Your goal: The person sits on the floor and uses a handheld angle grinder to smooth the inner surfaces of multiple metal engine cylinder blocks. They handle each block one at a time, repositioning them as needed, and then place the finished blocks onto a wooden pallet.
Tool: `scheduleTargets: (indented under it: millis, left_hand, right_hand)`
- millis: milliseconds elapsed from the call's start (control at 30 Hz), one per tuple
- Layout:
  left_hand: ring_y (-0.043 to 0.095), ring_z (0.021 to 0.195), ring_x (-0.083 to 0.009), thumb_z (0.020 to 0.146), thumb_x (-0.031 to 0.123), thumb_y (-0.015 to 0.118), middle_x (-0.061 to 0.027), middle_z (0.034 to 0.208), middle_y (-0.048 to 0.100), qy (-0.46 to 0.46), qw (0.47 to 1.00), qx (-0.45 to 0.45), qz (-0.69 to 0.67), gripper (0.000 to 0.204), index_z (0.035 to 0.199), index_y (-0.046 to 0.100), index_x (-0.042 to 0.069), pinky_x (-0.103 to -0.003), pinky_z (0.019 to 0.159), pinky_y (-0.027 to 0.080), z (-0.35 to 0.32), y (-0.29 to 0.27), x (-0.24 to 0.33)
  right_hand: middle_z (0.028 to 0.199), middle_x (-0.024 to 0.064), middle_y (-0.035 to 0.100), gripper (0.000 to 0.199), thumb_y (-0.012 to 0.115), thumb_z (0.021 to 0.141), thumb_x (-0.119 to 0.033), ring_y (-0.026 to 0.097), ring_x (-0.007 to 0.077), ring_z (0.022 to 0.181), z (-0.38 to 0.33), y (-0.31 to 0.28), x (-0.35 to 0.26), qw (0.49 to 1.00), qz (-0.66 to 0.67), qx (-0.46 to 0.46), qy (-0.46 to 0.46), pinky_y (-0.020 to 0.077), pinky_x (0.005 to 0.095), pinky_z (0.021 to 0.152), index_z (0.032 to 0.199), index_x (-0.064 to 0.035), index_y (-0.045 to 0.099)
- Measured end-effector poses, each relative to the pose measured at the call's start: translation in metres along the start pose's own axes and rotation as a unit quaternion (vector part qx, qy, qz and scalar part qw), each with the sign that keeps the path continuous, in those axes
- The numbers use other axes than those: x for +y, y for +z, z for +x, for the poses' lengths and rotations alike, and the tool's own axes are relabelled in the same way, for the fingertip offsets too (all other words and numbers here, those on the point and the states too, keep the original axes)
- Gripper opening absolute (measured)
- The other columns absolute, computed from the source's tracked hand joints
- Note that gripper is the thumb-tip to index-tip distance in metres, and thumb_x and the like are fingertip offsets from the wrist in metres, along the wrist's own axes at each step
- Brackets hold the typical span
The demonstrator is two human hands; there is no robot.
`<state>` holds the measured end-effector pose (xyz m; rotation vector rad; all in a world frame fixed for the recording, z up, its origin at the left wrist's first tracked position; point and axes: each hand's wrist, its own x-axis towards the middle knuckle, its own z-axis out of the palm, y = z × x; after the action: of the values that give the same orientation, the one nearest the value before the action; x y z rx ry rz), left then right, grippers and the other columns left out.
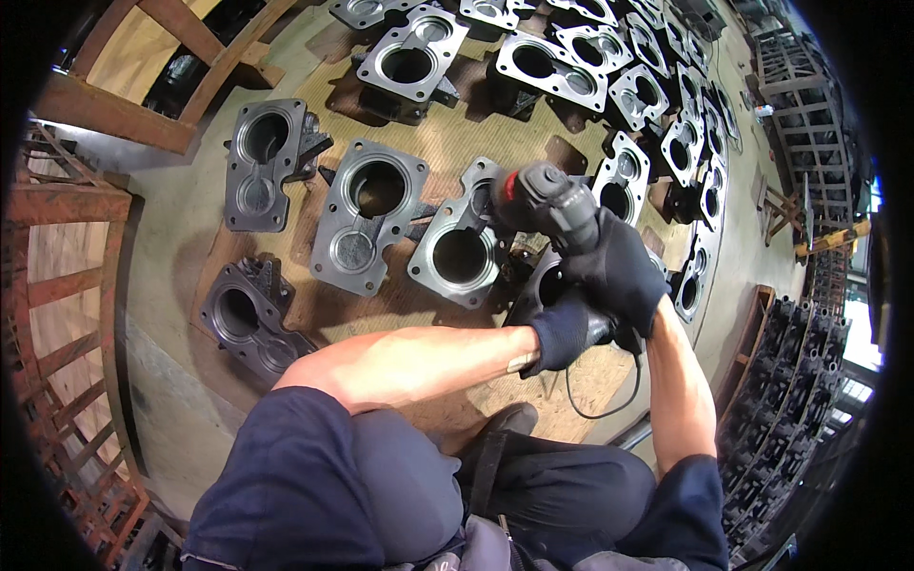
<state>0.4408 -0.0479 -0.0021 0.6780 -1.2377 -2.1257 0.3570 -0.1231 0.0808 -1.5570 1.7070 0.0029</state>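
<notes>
Both of my hands, in dark gloves, grip a black corded angle grinder (564, 205). My right hand (621, 271) is closed around its body behind the head. Lower and nearer to me, my left hand (564, 335) is closed at the rear end, its fingers partly hidden. A reddish, blurred disc (506, 187) shows at the grinder's head, over the upper right edge of a grey metal casting (462, 249). Whether the disc touches it, I cannot tell. Beneath my hands another casting (549, 285) is partly covered. The cord (609, 411) loops down below the gloves.
Several similar castings, such as one at the left (257, 190), stand on a cardboard sheet (314, 309) and run to the far right. Rusty metal crates (67, 205) line the left side. Stacked dark parts (785, 381) stand at the right. My shoe (514, 419) is close below.
</notes>
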Motion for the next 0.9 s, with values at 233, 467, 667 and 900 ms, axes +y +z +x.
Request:
scheduleTargets:
  millis: [233,467,667,900]
  left_hand:
    - [0.062,0.091,-0.0141,0.093,0.008,0.067,-0.0108,0.103,0.070,0.030,0.988,0.109,-0.101,0.021,0.108,0.065,-0.006,-0.032,0.083,0.053,0.008,0.010,-0.034]
    - [0.064,0.087,-0.0130,0.092,0.003,0.064,-0.0099,0.095,0.070,-0.010,0.990,0.064,-0.125,0.014,0.103,0.065,-0.006,-0.030,0.076,0.055,0.021,0.005,-0.027]
    - [0.064,0.112,-0.0174,0.095,0.003,0.062,-0.0147,0.121,0.068,-0.057,0.998,0.036,-0.007,0.030,0.124,0.062,-0.004,-0.031,0.096,0.053,0.002,-0.023,0.024]
    - [0.065,0.105,-0.0178,0.094,0.008,0.064,-0.0158,0.113,0.071,0.029,0.993,0.062,0.099,0.027,0.118,0.065,-0.005,-0.032,0.093,0.052,-0.009,-0.019,0.016]
  right_hand:
    - [0.096,0.0229,0.072,0.056,0.079,0.065,-0.022,0.071,0.0326,0.088,0.007,0.000,-0.017,0.999,-0.048,-0.024,-0.007,0.0540,0.0386,0.082,0.113,0.0027,0.062]
    - [0.087,0.0229,0.072,0.048,0.074,0.065,-0.019,0.072,0.0336,0.083,0.011,-0.005,0.000,0.999,-0.012,0.031,-0.017,0.0542,0.0386,0.080,0.105,0.0058,0.065]
    - [0.089,0.0239,0.072,0.049,0.076,0.065,-0.022,0.072,0.0340,0.084,0.031,0.001,-0.016,0.999,-0.029,0.003,-0.037,0.0545,0.0383,0.081,0.105,0.0036,0.067]
    - [0.093,0.0228,0.072,0.052,0.079,0.063,-0.022,0.072,0.0339,0.089,0.022,0.002,-0.032,0.998,-0.042,-0.029,-0.031,0.0542,0.0389,0.084,0.108,0.0013,0.067]
